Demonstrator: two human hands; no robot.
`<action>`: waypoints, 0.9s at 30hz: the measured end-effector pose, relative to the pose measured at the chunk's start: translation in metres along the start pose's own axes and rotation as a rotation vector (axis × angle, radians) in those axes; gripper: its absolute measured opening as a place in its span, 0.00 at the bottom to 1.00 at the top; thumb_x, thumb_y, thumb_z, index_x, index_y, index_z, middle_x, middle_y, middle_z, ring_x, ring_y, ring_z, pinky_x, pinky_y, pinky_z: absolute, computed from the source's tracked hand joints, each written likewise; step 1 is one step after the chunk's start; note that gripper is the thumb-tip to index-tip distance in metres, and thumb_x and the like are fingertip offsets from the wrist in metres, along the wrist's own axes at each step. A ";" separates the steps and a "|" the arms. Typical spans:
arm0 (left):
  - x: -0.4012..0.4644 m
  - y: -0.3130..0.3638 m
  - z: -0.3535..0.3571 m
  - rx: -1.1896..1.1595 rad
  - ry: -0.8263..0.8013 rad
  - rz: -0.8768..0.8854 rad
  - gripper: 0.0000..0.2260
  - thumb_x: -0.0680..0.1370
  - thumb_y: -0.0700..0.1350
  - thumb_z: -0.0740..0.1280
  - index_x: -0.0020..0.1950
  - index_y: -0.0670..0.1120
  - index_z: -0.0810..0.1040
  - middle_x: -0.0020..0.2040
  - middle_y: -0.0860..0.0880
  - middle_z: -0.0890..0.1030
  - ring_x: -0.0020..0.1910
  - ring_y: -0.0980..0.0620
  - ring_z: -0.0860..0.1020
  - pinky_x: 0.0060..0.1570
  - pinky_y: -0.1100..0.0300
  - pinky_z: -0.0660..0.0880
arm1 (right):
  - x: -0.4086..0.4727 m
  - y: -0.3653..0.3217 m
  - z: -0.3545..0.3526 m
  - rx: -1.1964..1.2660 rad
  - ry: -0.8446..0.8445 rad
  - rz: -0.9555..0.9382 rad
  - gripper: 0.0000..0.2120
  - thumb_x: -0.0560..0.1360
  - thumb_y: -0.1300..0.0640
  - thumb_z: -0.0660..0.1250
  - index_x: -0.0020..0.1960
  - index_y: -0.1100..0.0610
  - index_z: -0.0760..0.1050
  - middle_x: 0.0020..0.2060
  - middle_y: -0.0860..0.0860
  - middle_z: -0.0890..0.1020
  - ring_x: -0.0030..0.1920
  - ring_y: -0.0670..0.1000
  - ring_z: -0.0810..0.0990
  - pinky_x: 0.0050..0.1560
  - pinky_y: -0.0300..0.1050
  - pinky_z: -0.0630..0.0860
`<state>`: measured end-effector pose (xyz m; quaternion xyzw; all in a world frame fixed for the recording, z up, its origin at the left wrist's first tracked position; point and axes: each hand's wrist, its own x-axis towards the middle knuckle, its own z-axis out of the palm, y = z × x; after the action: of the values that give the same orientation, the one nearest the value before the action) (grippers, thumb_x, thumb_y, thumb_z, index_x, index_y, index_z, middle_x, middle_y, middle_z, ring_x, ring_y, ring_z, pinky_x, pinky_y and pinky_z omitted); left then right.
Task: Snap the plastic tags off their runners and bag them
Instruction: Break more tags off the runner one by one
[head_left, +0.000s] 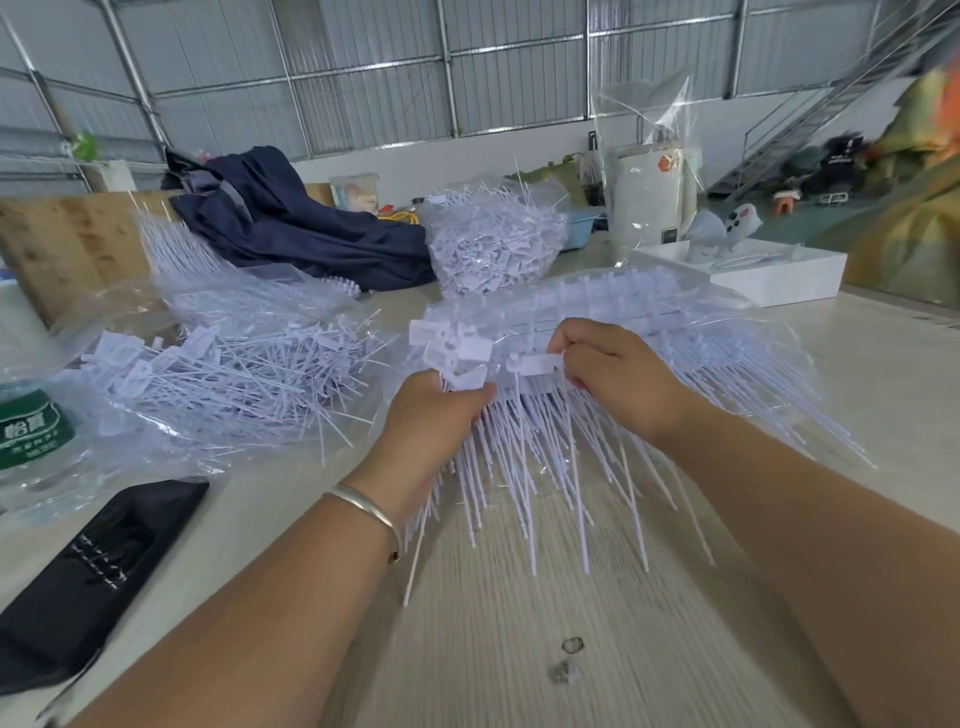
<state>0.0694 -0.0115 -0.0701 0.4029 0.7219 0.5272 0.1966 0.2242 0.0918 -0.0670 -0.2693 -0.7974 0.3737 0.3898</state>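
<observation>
Head view, work table (519, 623) seen from above. My left hand (431, 415), at about 12 o'clock from the frame centre, has its fingers curled around a bundle of loose white tags (452, 353); their flat heads fan up toward 12 o'clock above my knuckles, and their thin tails hang down toward 6 o'clock past my wrist. A silver bangle (363, 506) sits on that wrist. My right hand (618, 379), at 1 o'clock, pinches the flat head of a single tag (535, 364) between thumb and fingers; that head lies with its long axis running 9 to 3 o'clock, pointing at my left hand.

Beneath both hands lies the sheet of tags on runners (597, 317). Its runners run roughly 9 to 3 o'clock, while the tails splay toward me, from 5 to 7 o'clock.

At 9 o'clock an open clear bag (218, 374) holds a heap of snapped tags, tails crossing in all directions. At 12 o'clock, farther back, a second bag of tags (493, 244) stands full. A dark cloth (291, 218) lies at 11 o'clock, a white tray (769, 270) at 2 o'clock, a black case (88, 577) at 8 o'clock, and a water bottle (31, 431) at 9 o'clock, at the frame's edge.
</observation>
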 end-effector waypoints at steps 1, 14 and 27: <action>-0.002 0.001 0.000 -0.014 -0.027 -0.008 0.11 0.78 0.49 0.69 0.38 0.47 0.73 0.27 0.51 0.77 0.25 0.54 0.73 0.23 0.66 0.67 | 0.000 -0.001 0.000 -0.001 0.014 -0.002 0.07 0.77 0.63 0.57 0.44 0.64 0.71 0.31 0.51 0.68 0.31 0.48 0.64 0.31 0.40 0.61; -0.004 0.003 0.000 -0.283 -0.250 -0.145 0.12 0.69 0.49 0.78 0.40 0.45 0.77 0.24 0.55 0.62 0.21 0.57 0.58 0.20 0.66 0.55 | -0.004 -0.016 0.009 -0.569 -0.039 -0.427 0.10 0.76 0.66 0.59 0.45 0.60 0.78 0.31 0.48 0.74 0.33 0.52 0.71 0.40 0.47 0.65; -0.004 0.008 -0.010 -0.690 -0.343 -0.178 0.05 0.69 0.46 0.72 0.35 0.48 0.79 0.26 0.55 0.59 0.18 0.59 0.56 0.17 0.69 0.52 | 0.001 -0.010 0.003 0.122 -0.032 -0.019 0.18 0.74 0.50 0.72 0.42 0.65 0.72 0.34 0.53 0.70 0.36 0.47 0.68 0.41 0.42 0.64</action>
<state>0.0681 -0.0198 -0.0597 0.3312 0.4909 0.6447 0.4834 0.2198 0.0857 -0.0597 -0.2316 -0.7819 0.4220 0.3962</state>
